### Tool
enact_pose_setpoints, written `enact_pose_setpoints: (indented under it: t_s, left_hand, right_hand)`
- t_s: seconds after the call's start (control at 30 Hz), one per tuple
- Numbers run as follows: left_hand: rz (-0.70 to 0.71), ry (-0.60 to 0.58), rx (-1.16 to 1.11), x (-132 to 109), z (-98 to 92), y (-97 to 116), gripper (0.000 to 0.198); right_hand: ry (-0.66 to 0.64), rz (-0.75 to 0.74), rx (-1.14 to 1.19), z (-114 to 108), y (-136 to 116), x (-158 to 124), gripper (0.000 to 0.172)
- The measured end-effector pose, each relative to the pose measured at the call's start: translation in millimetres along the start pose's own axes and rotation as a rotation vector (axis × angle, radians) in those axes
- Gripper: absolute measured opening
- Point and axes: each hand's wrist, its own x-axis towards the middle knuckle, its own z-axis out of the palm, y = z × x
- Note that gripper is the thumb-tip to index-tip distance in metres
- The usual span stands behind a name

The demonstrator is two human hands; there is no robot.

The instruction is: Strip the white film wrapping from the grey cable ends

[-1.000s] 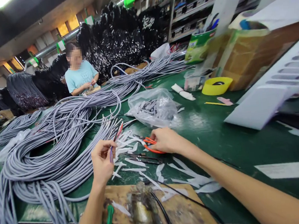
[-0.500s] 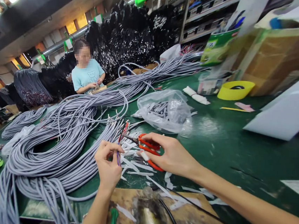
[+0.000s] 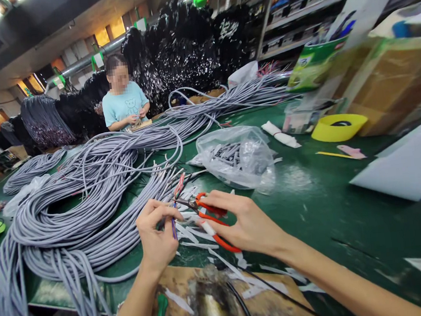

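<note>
Starting at the left of the frame, we see grey cables (image 3: 34, 219) coiled thickly over the green table (image 3: 312, 208), their pale ends bunched near the centre. A person in a light blue shirt (image 3: 125, 105) sits in the upper left, beyond the coils. Our left hand (image 3: 158, 235), just left of centre, is pinched around thin wires (image 3: 174, 228), blue and purple below the fingers and red above. The tips of the orange-handled scissors (image 3: 192, 205) reach these wires just beside the fingertips; whether the blades have met we cannot tell. White strips (image 3: 198, 246) lie loose below the scissors, so some material has already come off, we judge. Many cable ends lie in the bunch, so much may be left, though how many have been worked is too small to make out. A clear bag (image 3: 232, 156) of short grey pieces stands right of centre. Below it, our right hand (image 3: 248, 219) is wrapped around the scissor handles, and the cut on these wires looks to us unfinished
</note>
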Motion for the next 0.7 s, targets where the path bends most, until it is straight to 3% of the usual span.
enact_pose_setpoints:
  t_s: [0.33,0.47,0.6,0.7]
  left_hand:
    - [-0.053,-0.024,-0.220,2,-1.8,-3,0.021]
    - [-0.235,-0.003,-0.315,3,0.4,0,0.005]
    - [-0.499,-0.019,-0.459,8,3.5,-1,0.036]
    - [-0.621,-0.029,-0.514,14,2.4,0,0.037]
  right_hand:
    - [-0.011,-0.151,-0.107,3,-5,-7,0.021]
    - [-0.007,-0.145,-0.183,2,-12,-9,0.034]
    - [-0.019,-0.079,-0.165,-3,-15,-9,0.039]
    - [0.038,-0.026,-0.149,-9,-13,-9,0.042]
